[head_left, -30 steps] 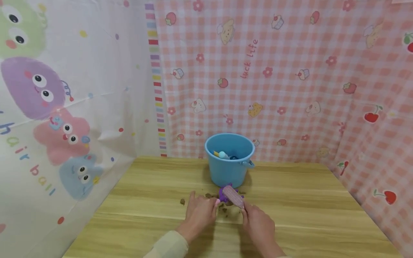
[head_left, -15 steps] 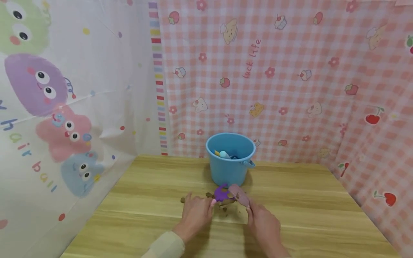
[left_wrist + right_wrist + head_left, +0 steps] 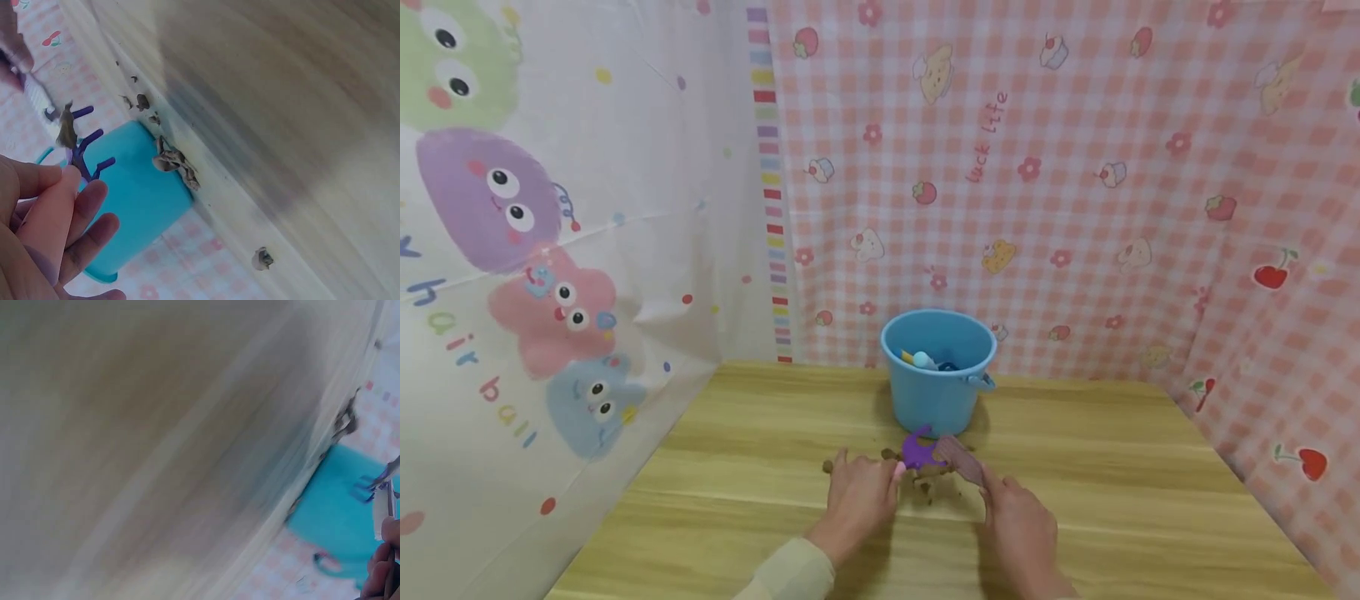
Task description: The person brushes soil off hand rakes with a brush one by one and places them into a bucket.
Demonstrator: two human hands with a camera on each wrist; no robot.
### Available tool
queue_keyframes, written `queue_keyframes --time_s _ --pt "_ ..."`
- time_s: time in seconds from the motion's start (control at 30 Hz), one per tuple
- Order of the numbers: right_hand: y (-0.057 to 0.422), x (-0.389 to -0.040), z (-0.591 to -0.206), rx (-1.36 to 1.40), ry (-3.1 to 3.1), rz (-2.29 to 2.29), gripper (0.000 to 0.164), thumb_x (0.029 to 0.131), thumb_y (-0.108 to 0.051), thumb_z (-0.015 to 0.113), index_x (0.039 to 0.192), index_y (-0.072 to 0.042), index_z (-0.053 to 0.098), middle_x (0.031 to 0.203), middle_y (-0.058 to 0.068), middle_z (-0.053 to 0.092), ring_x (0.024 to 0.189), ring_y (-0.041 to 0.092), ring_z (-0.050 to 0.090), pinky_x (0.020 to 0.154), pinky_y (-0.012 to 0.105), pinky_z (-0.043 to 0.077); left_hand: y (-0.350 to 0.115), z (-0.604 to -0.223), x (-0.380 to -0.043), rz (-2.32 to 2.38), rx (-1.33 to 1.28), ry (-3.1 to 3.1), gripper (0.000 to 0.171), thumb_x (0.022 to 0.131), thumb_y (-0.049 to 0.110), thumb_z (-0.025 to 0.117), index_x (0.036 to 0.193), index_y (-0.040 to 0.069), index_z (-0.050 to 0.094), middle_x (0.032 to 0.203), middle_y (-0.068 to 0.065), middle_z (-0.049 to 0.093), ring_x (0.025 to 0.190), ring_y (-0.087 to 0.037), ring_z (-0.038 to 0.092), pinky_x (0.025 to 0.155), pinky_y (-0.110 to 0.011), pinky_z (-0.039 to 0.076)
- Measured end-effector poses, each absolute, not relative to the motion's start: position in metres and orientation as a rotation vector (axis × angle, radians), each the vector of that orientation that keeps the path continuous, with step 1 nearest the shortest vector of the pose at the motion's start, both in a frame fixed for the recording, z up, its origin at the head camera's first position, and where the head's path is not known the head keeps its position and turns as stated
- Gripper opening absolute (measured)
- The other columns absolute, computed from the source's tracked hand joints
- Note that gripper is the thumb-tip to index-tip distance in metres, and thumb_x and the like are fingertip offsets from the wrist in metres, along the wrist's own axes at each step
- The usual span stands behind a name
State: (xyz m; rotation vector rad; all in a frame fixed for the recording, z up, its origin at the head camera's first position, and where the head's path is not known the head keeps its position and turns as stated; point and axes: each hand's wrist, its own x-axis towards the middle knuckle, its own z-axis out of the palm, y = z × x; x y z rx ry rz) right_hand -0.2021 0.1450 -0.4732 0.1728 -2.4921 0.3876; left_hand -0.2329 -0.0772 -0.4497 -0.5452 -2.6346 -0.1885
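In the head view my left hand (image 3: pixel 859 492) holds a small toy rake (image 3: pixel 919 451) by its pink handle. Its purple pronged head is raised off the tabletop in the left wrist view, and a brown clump (image 3: pixel 67 127) clings near the prongs. My right hand (image 3: pixel 1021 521) grips a brush (image 3: pixel 961 458) with pale bristles and a purple handle. The bristle end meets or nearly meets the rake head; the exact contact is unclear. Brown, mud-like bits (image 3: pixel 175 165) lie scattered on the table below.
Just behind the hands stands a blue bucket (image 3: pixel 934 400) with several items inside and its handle hanging at the right. The wooden table (image 3: pixel 760 433) is bordered by a white cartoon curtain (image 3: pixel 655 208) and a pink checked one (image 3: pixel 1075 217).
The brush has slid from across the rake head to its right side, my right hand shifting rightward. The rake's purple head has turned and shows more. The left hand still holds its handle.
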Motion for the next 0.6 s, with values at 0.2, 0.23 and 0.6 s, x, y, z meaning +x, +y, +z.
queue_keyframes --time_s 0.2,0.23,0.6 --pt "0.161 -0.207 -0.473 0.119 -2.529 0.321 0.033 0.088 -0.014 0.074 0.120 -0.011 0.068 0.069 0.007 0.057 0.050 0.023 0.053 0.038 0.037 0.041 -0.078 -0.452 -0.231 -0.187 -0.539 -2.655 0.034 0.100 0.032 0.057 0.071 0.014 0.066 0.059 -0.001 0.061 0.066 -0.023 0.067 0.097 -0.062 0.041" --pt "0.162 -0.207 -0.473 0.112 -2.532 0.299 0.033 0.088 -0.014 0.073 0.120 -0.011 0.068 0.068 0.007 0.056 0.050 0.022 0.052 0.037 0.036 0.040 -0.079 -0.452 -0.231 -0.191 -0.533 -2.661 0.035 0.100 0.032 0.057 0.070 0.015 0.065 0.059 -0.001 0.061 0.066 -0.023 0.067 0.098 -0.062 0.041" --pt "0.129 -0.195 -0.458 0.194 -2.557 0.682 0.032 0.093 -0.018 0.069 0.122 -0.007 0.070 0.080 0.008 0.069 0.058 0.021 0.059 0.045 0.040 0.044 -0.076 -0.449 -0.236 -0.275 -0.524 -2.643 0.036 0.101 0.031 0.056 0.070 0.014 0.063 0.052 0.001 0.053 0.065 -0.025 0.067 0.097 -0.063 0.041"
